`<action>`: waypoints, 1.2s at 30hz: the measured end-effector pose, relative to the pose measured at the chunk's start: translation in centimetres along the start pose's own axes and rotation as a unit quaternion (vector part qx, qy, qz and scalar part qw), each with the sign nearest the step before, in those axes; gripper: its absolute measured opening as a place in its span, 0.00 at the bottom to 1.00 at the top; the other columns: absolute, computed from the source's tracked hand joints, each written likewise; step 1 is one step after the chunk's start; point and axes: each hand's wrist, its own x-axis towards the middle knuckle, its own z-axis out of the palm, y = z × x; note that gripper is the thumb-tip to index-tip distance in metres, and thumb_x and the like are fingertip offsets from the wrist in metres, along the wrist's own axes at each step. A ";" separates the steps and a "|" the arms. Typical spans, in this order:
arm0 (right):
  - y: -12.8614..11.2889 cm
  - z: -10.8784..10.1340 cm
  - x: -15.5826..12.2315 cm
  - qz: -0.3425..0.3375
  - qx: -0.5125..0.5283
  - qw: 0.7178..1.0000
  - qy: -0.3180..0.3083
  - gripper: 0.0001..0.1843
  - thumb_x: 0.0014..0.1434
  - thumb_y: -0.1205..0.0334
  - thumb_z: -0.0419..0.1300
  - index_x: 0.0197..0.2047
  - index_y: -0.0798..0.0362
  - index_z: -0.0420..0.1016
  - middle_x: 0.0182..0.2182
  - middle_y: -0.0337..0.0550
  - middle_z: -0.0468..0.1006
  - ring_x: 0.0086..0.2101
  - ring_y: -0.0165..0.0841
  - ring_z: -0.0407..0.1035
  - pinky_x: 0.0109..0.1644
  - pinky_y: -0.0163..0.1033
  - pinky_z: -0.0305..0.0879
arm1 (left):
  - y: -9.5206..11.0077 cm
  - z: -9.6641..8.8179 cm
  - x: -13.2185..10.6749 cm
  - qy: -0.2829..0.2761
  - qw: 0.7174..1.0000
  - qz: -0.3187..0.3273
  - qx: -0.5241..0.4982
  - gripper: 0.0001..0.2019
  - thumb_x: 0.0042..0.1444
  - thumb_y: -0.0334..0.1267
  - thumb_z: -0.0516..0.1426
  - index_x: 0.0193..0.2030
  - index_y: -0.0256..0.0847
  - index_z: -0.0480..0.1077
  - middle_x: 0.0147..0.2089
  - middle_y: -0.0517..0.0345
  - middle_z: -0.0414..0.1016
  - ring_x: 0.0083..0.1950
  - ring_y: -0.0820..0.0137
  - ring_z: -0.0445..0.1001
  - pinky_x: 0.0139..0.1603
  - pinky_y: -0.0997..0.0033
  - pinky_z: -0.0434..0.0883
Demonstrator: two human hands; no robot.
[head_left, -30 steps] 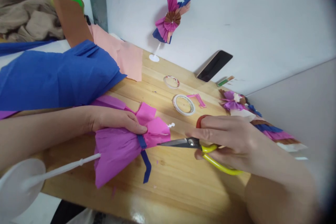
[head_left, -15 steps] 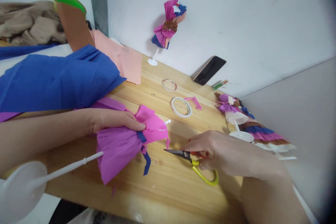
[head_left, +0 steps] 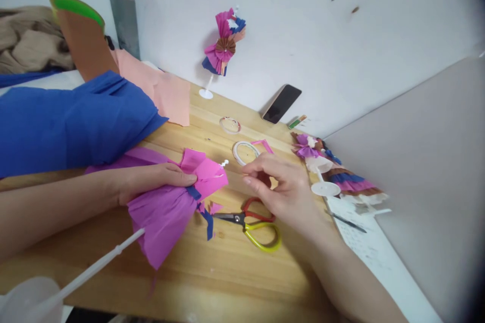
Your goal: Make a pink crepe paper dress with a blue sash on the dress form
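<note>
My left hand [head_left: 172,176] is closed on a crepe paper dress [head_left: 162,214], with a magenta top, a purple skirt and a dark blue band at the waist. The dress is on a white stand [head_left: 94,272] that slants towards the lower left. Just right of the dress hovers my right hand [head_left: 278,181], empty, its fingers curled and the thumb slightly apart from the index finger. Below that hand, scissors [head_left: 246,222] with red and yellow handles lie on the table. Small magenta scraps [head_left: 215,207] lie near their blades.
A tape roll [head_left: 244,153] lies behind my right hand. Blue crepe paper [head_left: 76,116] and a bottle [head_left: 123,15] are at left. Along the wall stand a paper figure [head_left: 223,48] and a phone [head_left: 282,103]. More paper dresses [head_left: 348,181] and a pen [head_left: 346,221] are at right.
My right hand has let go of the scissors, which now lie on the table, and has moved up and left towards the dress. My left hand still holds the dress. The view has shifted right.
</note>
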 end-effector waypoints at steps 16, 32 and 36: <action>-0.6 2.8 -0.7 -0.059 0.076 0.993 0.071 0.06 0.56 0.72 0.62 0.33 0.51 0.75 0.26 0.38 0.73 0.26 0.28 0.65 0.28 0.35 0.62 | -0.1 0.2 -0.2 -0.020 1.000 0.007 0.010 0.13 0.47 0.47 0.67 0.30 0.38 0.78 0.31 0.53 0.82 0.32 0.64 0.78 0.36 0.68 0.76; -0.2 3.7 -1.0 -0.024 0.097 0.994 0.046 0.05 0.57 0.70 0.62 0.37 0.51 0.76 0.31 0.40 0.74 0.30 0.30 0.66 0.32 0.38 0.65 | 0.1 0.5 -0.5 -0.047 0.998 0.003 0.039 0.16 0.46 0.51 0.67 0.31 0.39 0.79 0.30 0.55 0.81 0.33 0.65 0.78 0.38 0.70 0.74; -0.4 3.7 -0.9 -0.006 0.124 0.991 0.041 0.05 0.56 0.71 0.62 0.33 0.52 0.75 0.29 0.39 0.74 0.28 0.28 0.65 0.30 0.36 0.63 | 0.1 0.4 -0.5 -0.055 0.997 0.002 0.048 0.15 0.46 0.50 0.67 0.30 0.39 0.79 0.28 0.56 0.80 0.31 0.66 0.77 0.38 0.71 0.74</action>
